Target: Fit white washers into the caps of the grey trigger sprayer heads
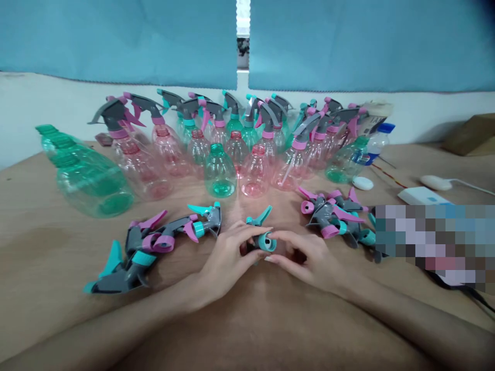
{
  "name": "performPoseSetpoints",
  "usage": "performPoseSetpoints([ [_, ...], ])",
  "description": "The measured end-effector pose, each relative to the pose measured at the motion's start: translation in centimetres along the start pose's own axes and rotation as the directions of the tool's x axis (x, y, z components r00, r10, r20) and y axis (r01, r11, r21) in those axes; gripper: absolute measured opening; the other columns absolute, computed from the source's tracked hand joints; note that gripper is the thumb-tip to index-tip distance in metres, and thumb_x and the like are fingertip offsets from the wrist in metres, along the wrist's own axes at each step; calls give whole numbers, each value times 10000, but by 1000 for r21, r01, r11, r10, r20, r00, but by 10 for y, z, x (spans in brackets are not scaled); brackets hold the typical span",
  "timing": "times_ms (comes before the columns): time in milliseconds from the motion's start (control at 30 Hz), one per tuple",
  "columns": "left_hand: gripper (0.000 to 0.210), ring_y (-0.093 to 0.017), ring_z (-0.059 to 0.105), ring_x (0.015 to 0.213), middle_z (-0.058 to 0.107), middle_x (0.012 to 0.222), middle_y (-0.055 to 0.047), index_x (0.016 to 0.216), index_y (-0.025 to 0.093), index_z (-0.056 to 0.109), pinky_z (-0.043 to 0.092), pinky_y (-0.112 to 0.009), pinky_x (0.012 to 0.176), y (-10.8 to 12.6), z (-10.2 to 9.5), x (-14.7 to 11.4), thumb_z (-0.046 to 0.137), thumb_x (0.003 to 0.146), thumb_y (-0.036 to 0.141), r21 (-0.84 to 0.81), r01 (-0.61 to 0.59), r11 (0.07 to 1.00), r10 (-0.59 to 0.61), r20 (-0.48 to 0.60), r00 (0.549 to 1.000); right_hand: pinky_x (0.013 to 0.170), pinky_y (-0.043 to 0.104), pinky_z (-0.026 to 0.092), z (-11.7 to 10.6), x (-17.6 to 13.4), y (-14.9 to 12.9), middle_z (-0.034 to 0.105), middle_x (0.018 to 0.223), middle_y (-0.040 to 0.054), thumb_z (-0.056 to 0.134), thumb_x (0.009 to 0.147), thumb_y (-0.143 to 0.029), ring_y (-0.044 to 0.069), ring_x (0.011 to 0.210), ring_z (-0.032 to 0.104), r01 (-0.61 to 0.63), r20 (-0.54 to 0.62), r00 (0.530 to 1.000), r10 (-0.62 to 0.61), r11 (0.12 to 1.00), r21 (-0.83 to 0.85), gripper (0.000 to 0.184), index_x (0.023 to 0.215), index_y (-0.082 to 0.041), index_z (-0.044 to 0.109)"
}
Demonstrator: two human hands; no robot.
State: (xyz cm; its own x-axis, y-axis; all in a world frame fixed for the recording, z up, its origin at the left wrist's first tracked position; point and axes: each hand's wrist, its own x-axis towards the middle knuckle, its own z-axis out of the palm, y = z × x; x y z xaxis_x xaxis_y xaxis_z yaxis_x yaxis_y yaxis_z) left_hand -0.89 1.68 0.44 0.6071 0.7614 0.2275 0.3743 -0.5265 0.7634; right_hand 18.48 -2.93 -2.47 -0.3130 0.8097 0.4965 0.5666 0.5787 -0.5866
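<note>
Near the middle of the table, a grey spray head [266, 241] with a teal collar and teal trigger is held between my two hands. My left hand [232, 250] wraps around its body, thumb and fingers closed on it. The fingertips of my right hand [309, 252] pinch the teal collar from the other side. The collar's open end faces me. Loose spray heads [162, 239] in grey with pink or teal parts lie to the left of my left hand. More spray heads [328, 211] are piled beyond my right hand.
Behind stand several pink bottles [255, 175] and green bottles [220, 172], many topped with spray heads. At the right are a capped plastic bottle [377, 147], a white round object [362, 183], a white mouse [435, 182] and a cardboard box [472, 135]. Blue curtains [116, 41] hang behind.
</note>
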Motion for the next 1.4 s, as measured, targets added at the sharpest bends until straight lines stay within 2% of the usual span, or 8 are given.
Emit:
performPoseSetpoints([
  [233,250,-156,528,764,627,836,10,1054,253,654,436,-274,728,1,0,0,665,812,193,11,-40,999,40,30,999,487,194,368,-2,0,-2,490,567,-70,599,856,-273,74,468,449,-20,-45,999,19,1000,-12,179,1013,-192,573],
  [467,257,-160,540,790,636,893,10,1017,260,658,437,-283,750,-2,1,-1,665,794,132,1,-38,999,38,40,998,464,198,353,-2,0,-3,469,548,-77,629,824,-321,83,468,442,-55,-15,998,56,998,16,269,1032,-176,538],
  [667,302,-147,538,746,622,885,10,1044,251,634,443,-264,692,-5,2,-1,661,781,105,3,-33,999,33,12,999,455,196,348,-2,4,-8,469,541,-77,621,825,-333,75,442,434,-36,38,999,35,999,15,357,1105,-133,528],
  [933,244,-188,558,897,650,977,-10,1019,236,624,448,-320,800,-5,2,-2,637,812,108,15,-108,994,107,49,993,447,200,334,-2,3,-9,474,537,-80,618,819,-358,77,436,432,-62,60,996,61,998,17,320,1028,-141,510],
  [1200,254,-176,557,850,647,941,-12,1011,212,618,454,-306,780,-6,3,-1,670,787,102,12,-112,994,111,42,993,452,198,327,-2,5,-8,457,540,-82,596,841,-344,76,441,433,-35,72,997,34,999,14,282,1033,-154,518],
  [1400,205,-188,563,898,647,982,-28,1023,214,613,445,-333,826,-6,3,-1,626,831,143,4,-147,989,145,105,984,438,199,305,1,4,-7,464,547,-83,607,821,-367,73,431,429,-36,76,996,37,999,-12,273,945,-166,469],
])
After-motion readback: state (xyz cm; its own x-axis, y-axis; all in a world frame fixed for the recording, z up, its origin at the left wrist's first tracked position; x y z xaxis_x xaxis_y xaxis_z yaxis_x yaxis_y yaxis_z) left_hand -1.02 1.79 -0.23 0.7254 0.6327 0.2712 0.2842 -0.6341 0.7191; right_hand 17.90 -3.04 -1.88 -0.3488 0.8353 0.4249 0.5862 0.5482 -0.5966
